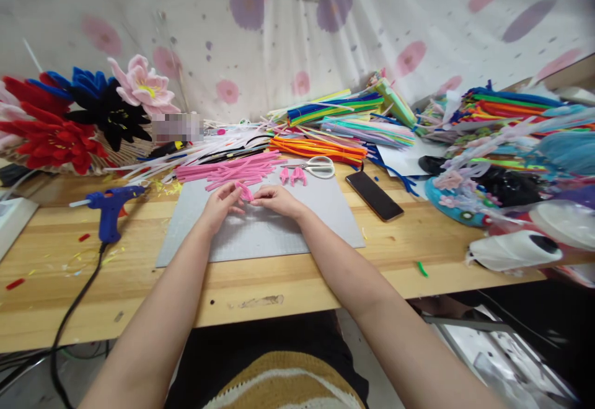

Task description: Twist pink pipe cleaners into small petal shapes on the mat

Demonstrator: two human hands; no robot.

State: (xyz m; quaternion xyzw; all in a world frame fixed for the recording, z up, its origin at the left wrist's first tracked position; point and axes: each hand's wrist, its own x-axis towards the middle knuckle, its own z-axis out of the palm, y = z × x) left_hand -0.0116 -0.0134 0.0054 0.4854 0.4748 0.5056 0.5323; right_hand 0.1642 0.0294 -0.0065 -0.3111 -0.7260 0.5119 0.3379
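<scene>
Both hands meet over the grey board (pixel 264 235) around a bent pink pipe cleaner (pixel 246 193). My left hand (pixel 223 203) pinches its left side between thumb and fingers. On the other side, the fingertips of my right hand (pixel 277 201) are closed on its lower right end. Just beyond the hands lies a pile of straight pink pipe cleaners (pixel 237 167). Small folded pink pieces (pixel 297 176) rest at the board's back edge, beside scissors (pixel 318 167) with white handles.
A blue glue gun (pixel 110 211) stands at left, its black cord running off the front edge. A phone (pixel 374 195) lies right of the board. Fuzzy flowers (pixel 116 114) fill the back left; bundled coloured pipe cleaners (pixel 344 108) line the back. A white roll (pixel 514 251) lies at right.
</scene>
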